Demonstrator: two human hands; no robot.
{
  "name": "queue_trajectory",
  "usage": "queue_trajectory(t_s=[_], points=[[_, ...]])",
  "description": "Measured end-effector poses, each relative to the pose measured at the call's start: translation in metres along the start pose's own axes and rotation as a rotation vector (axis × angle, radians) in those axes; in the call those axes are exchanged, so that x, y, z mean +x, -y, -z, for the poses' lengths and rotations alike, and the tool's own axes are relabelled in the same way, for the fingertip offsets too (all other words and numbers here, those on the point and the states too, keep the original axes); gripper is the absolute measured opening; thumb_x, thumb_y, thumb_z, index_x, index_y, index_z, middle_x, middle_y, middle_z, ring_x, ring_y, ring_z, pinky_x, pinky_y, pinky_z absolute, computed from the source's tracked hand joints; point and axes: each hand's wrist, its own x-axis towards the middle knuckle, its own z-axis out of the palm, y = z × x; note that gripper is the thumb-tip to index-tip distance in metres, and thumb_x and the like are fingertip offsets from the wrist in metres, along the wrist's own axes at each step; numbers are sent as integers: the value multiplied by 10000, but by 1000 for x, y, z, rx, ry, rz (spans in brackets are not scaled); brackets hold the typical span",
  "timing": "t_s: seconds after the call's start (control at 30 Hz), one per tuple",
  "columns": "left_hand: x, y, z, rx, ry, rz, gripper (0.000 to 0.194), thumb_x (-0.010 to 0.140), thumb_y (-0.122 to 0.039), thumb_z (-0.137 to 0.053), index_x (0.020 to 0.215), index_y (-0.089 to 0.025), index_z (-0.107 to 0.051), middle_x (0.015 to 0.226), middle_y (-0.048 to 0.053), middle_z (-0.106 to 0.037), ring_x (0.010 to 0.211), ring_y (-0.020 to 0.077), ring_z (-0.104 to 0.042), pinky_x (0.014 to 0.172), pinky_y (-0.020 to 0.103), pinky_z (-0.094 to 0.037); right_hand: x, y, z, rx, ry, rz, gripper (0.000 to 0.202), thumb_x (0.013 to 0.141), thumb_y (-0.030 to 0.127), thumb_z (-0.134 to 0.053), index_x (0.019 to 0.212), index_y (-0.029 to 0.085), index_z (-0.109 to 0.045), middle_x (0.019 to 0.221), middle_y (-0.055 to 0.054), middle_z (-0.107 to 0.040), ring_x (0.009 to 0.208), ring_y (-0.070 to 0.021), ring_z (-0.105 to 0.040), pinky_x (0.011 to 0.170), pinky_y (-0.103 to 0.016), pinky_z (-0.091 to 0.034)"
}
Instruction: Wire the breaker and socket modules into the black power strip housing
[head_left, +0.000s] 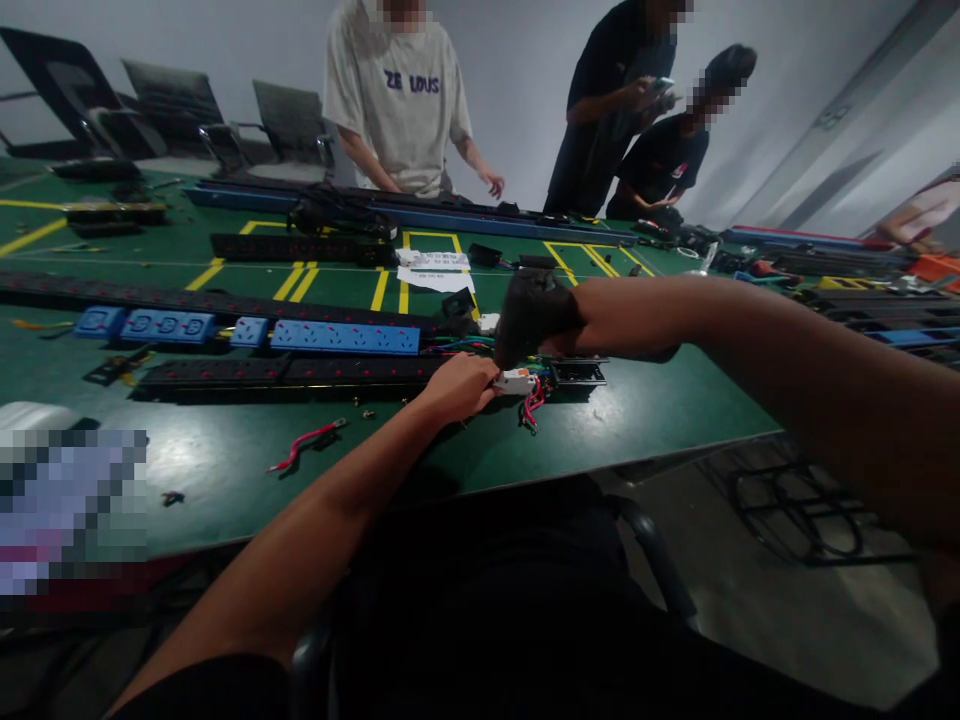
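Observation:
My left hand (461,385) is closed at the end of a long black power strip (352,375), its fingertips at a small white circuit breaker (516,381). Red wires (534,395) with lugs hang from that breaker. Right above it, my right hand (566,335) is wrapped round a bulky black tool (531,308) that looks like a cordless drill, its lower end pointing down toward the breaker. The tool hides most of the fingers and the contact point. A black end piece (579,373) lies just right of the breaker.
Blue socket blocks (345,337) lie behind the strip on the green table (637,400). A red cable (307,445) and small screws (367,413) are nearer me. Paper labels (435,270) and long blue housings (465,215) lie farther back. Several people stand or sit across the table.

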Motion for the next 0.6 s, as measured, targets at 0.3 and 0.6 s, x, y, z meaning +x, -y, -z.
queue_trajectory(t_s=[0.3,0.6], points=[[5,6,-8,33,20,2,323,1078,-409,-592,1124,-180,-814,1157,141,-820,1095,326,-752,960,433,-505,47,12,23,-151,304,-83,302,978,428,-744,985,135,-817,781,-42,-723,677,-140,-652,714,-332,-483],[3,4,-8,22,-24,6,298,1071,-422,-645,1074,-168,-801,1064,146,-820,1037,333,-760,912,427,-509,39,-8,18,-60,235,-128,383,874,538,-862,945,164,-816,784,-59,-718,755,-183,-655,755,-379,-516]])
